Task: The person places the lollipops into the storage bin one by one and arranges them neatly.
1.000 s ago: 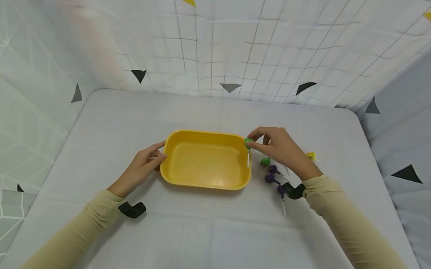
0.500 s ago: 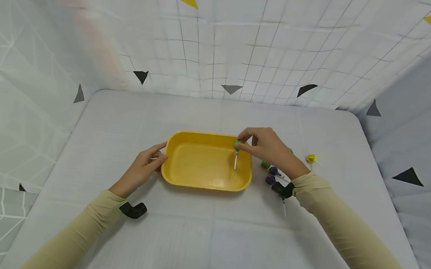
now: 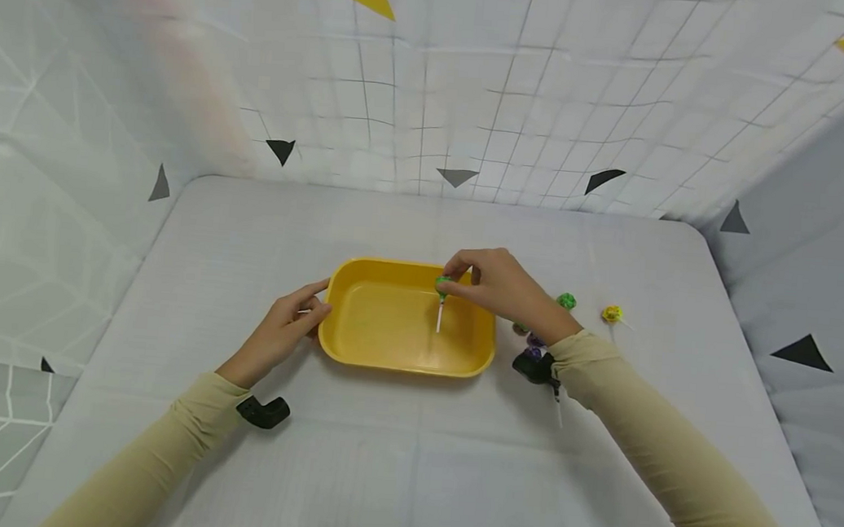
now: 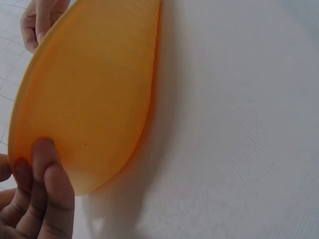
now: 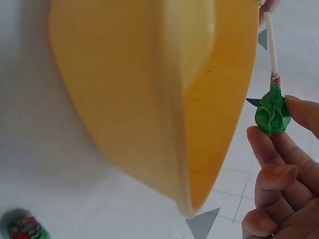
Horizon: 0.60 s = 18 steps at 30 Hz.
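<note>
In the head view, a yellow plastic tray (image 3: 386, 357) lies on the table. My left hand (image 3: 281, 331) holds its left end; in the left wrist view, several fingers (image 4: 47, 169) press on the outer wall. Over the tray's right half, my right hand (image 3: 497, 283) pinches a green-wrapped lollipop (image 3: 442, 285) by its candy head, between thumb and fingertips. The white stick (image 3: 439, 315) points toward me. In the right wrist view this lollipop (image 5: 272, 114) is held above the level of the tray's rim.
Right of the tray lie another green lollipop (image 3: 566, 300), a yellow lollipop (image 3: 612, 313) and purple lollipops (image 3: 534, 340), partly hidden under my right wrist and its black camera (image 3: 532, 367). The white table (image 3: 349, 471) is bounded by white sheets at the back and sides.
My right hand has carried the green lollipop leftward, from the tray's right rim to over its inside. The left hand has stayed at the tray's left end.
</note>
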Each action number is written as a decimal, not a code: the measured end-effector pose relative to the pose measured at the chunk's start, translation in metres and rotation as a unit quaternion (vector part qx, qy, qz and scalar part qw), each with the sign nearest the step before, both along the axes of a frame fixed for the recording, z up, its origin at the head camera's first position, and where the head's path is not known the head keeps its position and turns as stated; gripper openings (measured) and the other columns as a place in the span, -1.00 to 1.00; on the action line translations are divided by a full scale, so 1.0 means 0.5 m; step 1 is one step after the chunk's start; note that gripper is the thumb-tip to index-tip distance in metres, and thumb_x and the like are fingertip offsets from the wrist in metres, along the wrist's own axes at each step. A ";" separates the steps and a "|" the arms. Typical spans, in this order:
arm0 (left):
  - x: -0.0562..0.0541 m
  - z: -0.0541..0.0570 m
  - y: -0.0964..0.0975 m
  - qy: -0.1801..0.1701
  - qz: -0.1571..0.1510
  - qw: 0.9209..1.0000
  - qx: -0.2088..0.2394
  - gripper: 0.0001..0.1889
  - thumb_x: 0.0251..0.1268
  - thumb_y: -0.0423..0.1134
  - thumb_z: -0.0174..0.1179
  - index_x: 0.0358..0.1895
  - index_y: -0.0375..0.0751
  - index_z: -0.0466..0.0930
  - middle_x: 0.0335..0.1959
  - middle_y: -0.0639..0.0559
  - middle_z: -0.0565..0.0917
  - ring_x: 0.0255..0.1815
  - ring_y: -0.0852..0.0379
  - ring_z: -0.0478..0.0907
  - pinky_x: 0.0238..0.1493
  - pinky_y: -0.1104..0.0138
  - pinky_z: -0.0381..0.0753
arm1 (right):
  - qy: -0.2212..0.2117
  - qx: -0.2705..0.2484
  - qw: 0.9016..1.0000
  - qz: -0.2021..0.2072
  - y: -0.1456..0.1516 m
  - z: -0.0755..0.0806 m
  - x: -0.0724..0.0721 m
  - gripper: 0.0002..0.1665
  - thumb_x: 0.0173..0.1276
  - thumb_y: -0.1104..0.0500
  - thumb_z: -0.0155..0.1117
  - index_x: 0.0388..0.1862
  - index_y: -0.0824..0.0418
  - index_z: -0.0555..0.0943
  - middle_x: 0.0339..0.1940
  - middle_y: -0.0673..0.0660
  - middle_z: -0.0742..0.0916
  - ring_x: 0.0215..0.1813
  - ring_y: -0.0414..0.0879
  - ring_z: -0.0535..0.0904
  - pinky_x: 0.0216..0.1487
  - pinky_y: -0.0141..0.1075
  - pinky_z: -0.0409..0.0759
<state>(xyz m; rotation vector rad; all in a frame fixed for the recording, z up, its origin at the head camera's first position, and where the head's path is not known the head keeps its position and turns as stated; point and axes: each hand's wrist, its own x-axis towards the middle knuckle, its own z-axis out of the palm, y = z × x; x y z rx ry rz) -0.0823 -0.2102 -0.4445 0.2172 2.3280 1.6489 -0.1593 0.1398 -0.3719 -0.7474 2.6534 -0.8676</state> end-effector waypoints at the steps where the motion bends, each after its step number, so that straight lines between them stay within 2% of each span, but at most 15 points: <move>1: 0.000 0.001 0.000 -0.002 0.001 1.000 0.000 -0.41 0.65 -0.11 0.07 0.61 -0.17 0.22 -0.17 -0.27 0.58 -0.39 0.11 0.65 -0.18 0.27 0.74 | -0.002 -0.001 1.000 0.001 -0.003 -0.001 -0.001 -0.69 0.42 -0.09 0.42 -0.02 0.06 0.75 -0.12 0.01 0.81 -0.29 -0.10 0.58 -0.26 -0.31 0.61; 18: 0.003 0.004 0.004 0.003 0.003 1.000 -0.010 -0.40 0.65 -0.10 0.07 0.61 -0.16 0.22 -0.18 -0.22 0.59 -0.37 0.13 0.65 -0.17 0.28 0.72 | -0.014 -0.015 0.999 0.028 -0.069 -0.020 -0.021 -0.73 0.42 -0.07 0.43 -0.07 0.07 0.76 -0.17 -0.02 0.82 -0.16 -0.09 0.64 -0.06 -0.23 0.62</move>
